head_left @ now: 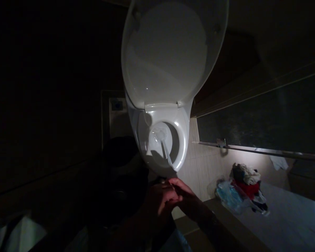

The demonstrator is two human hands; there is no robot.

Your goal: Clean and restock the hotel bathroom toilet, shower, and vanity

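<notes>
My left hand (161,197) and my right hand (183,191) are pressed together just in front of the toilet (183,147), fingers curled in. Whatever they hold, if anything, is hidden in the dim light. Past them, a slim pale shaft (168,153) slants from the front rim down into the bowl. It resembles a toilet brush handle, though I cannot make out its kind or whether it reaches my hands. Light patches and glints show in the bowl at its far end. The seat lid (170,45) stands raised behind.
A dark glass-like panel (265,115) with a small metal fitting (221,142) runs along the right. Beyond it, clothes (248,175) and a clear plastic bag (231,196) lie in a heap. Black round shapes stand left of the toilet. Much of the left is too dark to read.
</notes>
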